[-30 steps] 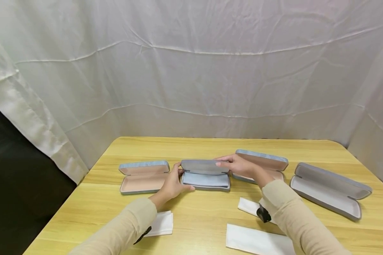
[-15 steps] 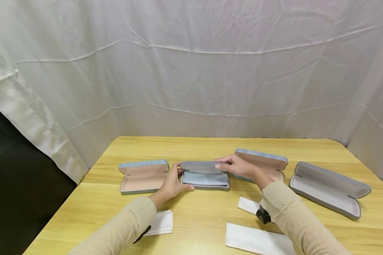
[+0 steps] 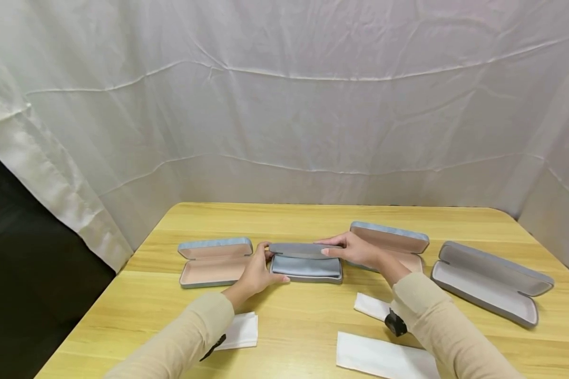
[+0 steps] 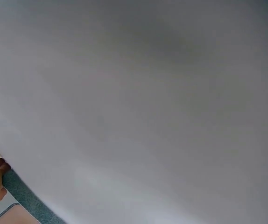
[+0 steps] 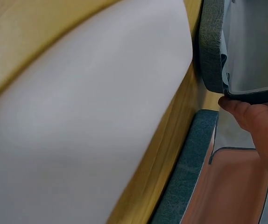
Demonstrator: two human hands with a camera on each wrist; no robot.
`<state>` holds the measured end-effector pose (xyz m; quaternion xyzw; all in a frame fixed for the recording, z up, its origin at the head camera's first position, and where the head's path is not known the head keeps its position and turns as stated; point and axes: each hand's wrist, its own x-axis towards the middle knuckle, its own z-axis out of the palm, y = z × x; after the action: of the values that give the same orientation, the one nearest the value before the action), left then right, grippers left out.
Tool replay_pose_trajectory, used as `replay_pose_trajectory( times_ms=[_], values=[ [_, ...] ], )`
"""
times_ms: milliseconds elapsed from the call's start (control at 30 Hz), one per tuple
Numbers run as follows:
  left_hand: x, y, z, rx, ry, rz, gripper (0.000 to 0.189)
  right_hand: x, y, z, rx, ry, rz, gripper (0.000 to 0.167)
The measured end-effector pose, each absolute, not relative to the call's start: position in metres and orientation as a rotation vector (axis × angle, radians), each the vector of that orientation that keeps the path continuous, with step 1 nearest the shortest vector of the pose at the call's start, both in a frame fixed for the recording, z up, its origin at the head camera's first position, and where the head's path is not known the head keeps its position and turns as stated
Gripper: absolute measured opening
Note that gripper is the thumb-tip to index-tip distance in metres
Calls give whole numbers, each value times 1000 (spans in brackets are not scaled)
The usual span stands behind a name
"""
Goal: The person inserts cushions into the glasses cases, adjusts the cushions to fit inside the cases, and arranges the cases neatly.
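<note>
A grey glasses case [image 3: 296, 249] stands partly open at the middle of the table in the head view. A folded light-blue cloth [image 3: 305, 266] lies in its base. My left hand [image 3: 256, 271] grips the left end of the case, thumb along the front edge and fingers behind. At the right end, my right hand [image 3: 357, 249] pinches the lid, which leans forward over the cloth. The right wrist view shows that hand [image 5: 264, 126] under the grey lid [image 5: 255, 46]. A white cloth [image 4: 138, 112] fills most of the left wrist view.
Open blue cases with pink lining stand at the left [image 3: 215, 266] and behind my right hand, the latter a blue case [image 3: 391, 236]. An open grey case [image 3: 488, 295] lies right. Folded white cloths [image 3: 379, 355] lie near the front, one white cloth [image 3: 241, 331] beside my left sleeve.
The grey case's lid has tilted forward and lower, with my right hand moving slightly down along with it. My left hand keeps its hold on the left end.
</note>
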<state>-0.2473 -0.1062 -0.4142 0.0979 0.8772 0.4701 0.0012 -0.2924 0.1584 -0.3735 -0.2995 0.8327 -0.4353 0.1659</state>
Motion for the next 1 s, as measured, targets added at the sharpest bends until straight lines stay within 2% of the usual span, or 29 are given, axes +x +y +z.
replay_pose_trajectory(
  times_ms=[300, 733, 1000],
  values=[
    [-247, -106, -416, 318, 2745, 1458, 95, -288, 158, -376, -891, 2390, -1237, 41],
    [-245, -108, -416, 297, 2699, 1502, 95, -286, 156, -381, -1104, 2451, -1215, 37],
    [-247, -106, -413, 291, 2726, 1463, 93, -278, 157, -390, -1168, 2606, -1022, 36]
  ],
)
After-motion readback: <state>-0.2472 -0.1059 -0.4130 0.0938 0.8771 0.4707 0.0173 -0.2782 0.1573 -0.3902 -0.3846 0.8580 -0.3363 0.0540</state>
